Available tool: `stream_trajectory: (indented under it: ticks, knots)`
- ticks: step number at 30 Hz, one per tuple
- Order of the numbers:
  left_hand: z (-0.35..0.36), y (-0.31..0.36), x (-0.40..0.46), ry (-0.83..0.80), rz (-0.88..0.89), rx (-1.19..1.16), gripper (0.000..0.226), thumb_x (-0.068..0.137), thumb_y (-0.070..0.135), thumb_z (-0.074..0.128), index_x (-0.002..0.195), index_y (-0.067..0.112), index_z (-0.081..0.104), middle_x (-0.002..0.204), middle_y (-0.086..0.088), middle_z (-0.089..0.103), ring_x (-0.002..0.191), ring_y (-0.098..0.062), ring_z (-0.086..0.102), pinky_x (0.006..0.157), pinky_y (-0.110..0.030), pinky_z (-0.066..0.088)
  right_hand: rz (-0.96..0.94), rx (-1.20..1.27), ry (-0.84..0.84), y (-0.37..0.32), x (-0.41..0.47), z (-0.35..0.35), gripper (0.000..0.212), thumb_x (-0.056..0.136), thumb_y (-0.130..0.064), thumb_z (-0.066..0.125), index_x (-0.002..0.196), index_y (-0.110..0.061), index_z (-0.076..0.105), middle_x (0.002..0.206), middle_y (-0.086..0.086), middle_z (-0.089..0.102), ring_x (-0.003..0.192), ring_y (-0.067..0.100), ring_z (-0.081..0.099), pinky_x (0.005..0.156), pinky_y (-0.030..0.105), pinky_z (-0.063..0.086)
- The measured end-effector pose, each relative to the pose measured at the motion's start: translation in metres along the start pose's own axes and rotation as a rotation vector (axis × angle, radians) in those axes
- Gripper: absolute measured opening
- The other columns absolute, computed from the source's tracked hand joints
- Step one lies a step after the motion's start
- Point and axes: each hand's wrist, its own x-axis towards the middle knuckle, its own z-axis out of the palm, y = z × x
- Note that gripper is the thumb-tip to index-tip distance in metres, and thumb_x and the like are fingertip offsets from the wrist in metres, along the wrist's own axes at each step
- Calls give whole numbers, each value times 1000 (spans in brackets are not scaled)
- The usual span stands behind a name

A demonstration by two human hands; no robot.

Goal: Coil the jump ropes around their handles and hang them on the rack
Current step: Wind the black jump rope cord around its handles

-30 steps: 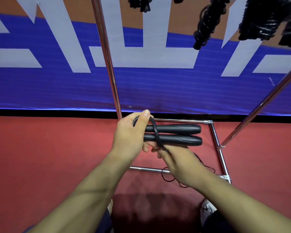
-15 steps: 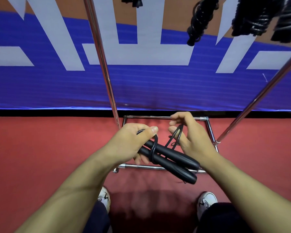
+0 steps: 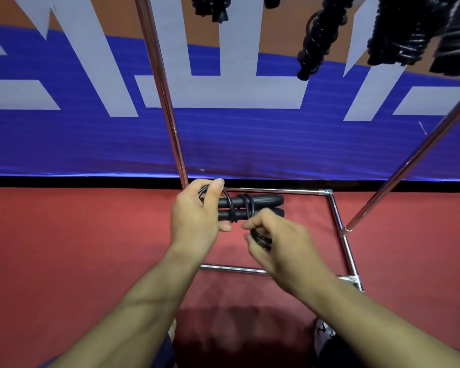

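Nearest, your right hand (image 3: 279, 243) pinches loops of black rope (image 3: 260, 239); your left hand (image 3: 197, 217) grips both handles (image 3: 263, 207), level and side by side, a few turns wound round them. Beyond stands the rack (image 3: 168, 102), coiled ropes (image 3: 316, 38) hanging overhead.

The left hand (image 3: 197, 216) covers the near ends of the two black cylindrical jump-rope handles (image 3: 260, 201), so their caps cannot be seen. The thin black cord (image 3: 247, 208) disappears inside the curled right hand (image 3: 282, 243); how much of it lies there cannot be told. Far above both hands, the black coiled jump ropes already hanging (image 3: 316, 35) are cut off by the top edge, their hooks unseen. Below the right forearm, a white shoe (image 3: 324, 333) shows only partly and blurred.
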Motion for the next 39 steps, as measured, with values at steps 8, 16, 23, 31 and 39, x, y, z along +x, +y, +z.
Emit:
stream_trajectory:
  ticks: [8, 16, 23, 31, 39]
  knots:
    - [0, 8, -1, 36, -69, -198, 24, 102, 30, 54, 90, 12, 65, 79, -5, 65, 49, -21, 66, 46, -28, 55, 332, 463, -49, -17, -14, 23, 29, 99, -23, 55, 91, -36, 29, 82, 2, 55, 60, 33, 52, 57, 35, 44]
    - [-1, 7, -2, -10, -68, -198, 25, 101, 32, 54, 88, 14, 66, 91, -18, 68, 51, -24, 68, 47, -34, 57, 320, 452, -102, -14, -5, 27, 31, 91, -49, 56, 82, -21, 65, 81, 5, 48, 71, 15, 50, 69, 32, 48]
    - [-12, 8, 7, 80, -68, -211, 27, 102, 34, 53, 85, 15, 63, 72, -4, 71, 51, -30, 69, 47, -31, 56, 292, 471, -133, -7, -5, 20, 43, 96, -55, 24, 82, -27, 54, 78, -4, 60, 78, 18, 55, 78, 32, 43]
    - [-12, 5, 4, -23, -84, -186, 30, 101, 37, 53, 88, 12, 64, 85, -17, 71, 47, -30, 65, 43, -29, 50, 226, 262, -407, 6, -1, 19, 13, 102, -20, 50, 105, -19, 63, 75, -10, 63, 69, 1, 57, 67, 16, 44]
    - [-17, 16, 0, -314, -43, -160, 29, 103, 30, 50, 90, 7, 62, 51, -12, 60, 40, -24, 58, 34, -23, 40, 159, -55, -171, 33, 11, 0, 25, 85, -12, 43, 86, -36, 50, 80, -14, 46, 69, 10, 48, 60, 31, 39]
